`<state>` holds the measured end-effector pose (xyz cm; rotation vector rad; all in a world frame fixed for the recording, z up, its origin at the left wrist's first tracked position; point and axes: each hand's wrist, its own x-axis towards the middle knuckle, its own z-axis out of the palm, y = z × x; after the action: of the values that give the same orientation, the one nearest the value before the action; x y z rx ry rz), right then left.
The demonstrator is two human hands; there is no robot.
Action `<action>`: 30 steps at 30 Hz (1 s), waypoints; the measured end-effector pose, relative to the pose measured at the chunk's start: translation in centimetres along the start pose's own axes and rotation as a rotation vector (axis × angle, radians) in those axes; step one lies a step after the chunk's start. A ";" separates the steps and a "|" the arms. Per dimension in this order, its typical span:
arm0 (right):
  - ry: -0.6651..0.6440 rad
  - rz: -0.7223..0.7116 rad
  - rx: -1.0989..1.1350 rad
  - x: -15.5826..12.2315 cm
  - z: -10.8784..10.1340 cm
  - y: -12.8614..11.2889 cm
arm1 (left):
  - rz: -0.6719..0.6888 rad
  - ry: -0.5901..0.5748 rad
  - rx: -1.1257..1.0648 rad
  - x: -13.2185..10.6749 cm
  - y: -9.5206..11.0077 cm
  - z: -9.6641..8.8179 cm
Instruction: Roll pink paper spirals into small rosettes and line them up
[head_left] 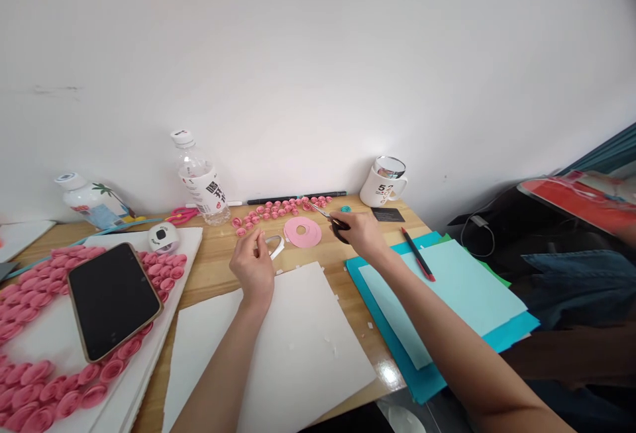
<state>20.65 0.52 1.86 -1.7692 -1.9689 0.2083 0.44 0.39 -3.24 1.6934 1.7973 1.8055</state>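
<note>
My left hand (254,265) is curled around a white tape roll (275,245) just above a white paper sheet (278,347). My right hand (362,232) grips scissors (328,216) with dark handles; their blades point left toward several small pink paper roses (278,210) at the back of the table. Between my hands lies a pink paper ring with a hole in its middle (302,231). A small teal paper coil (346,209) sits just behind my right hand.
A board (187,242) edged with pink paper roses carries a phone (113,299) at left, with a white punch (163,237) beside it. Two bottles (201,180) (92,202), pink scissors (181,214), a black pen (298,198) and a mug (383,183) line the back. Blue papers (447,294) with a red pen (418,254) lie right.
</note>
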 end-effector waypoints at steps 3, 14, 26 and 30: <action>-0.181 -0.063 -0.013 -0.4 -1.5 0.7 | -0.039 -0.079 0.026 -0.2 -0.4 0.1; -0.566 -0.143 -0.314 -2.9 -3.2 3.3 | -0.084 -0.346 0.146 -0.4 -0.1 -0.2; -0.354 -0.047 0.034 -1.6 0.1 2.3 | 0.032 -0.302 0.355 -0.5 0.2 -0.3; -0.359 -0.016 0.059 -1.5 0.7 2.6 | 0.053 -0.256 0.295 -0.6 0.2 -0.1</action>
<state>22.77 -0.35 -0.18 -1.7732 -2.1927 0.6089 0.71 -0.14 -3.38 1.9834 1.9949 1.3134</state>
